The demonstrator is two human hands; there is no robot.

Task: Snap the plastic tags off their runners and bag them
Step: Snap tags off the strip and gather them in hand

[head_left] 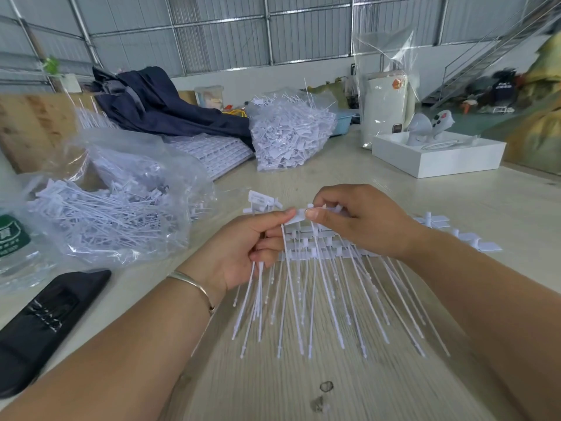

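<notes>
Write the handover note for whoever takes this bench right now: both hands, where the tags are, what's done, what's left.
Left hand: grips a few loose tags by their tails and pinches the flat tag head.
Right hand: pinches the same tag head from the other side.
Runner sheet lies on the table under both hands, most tags still attached.
Done: open bag at left holds loose tags; a full bag stands behind.
Left: snap off the rest, bag them.
</notes>
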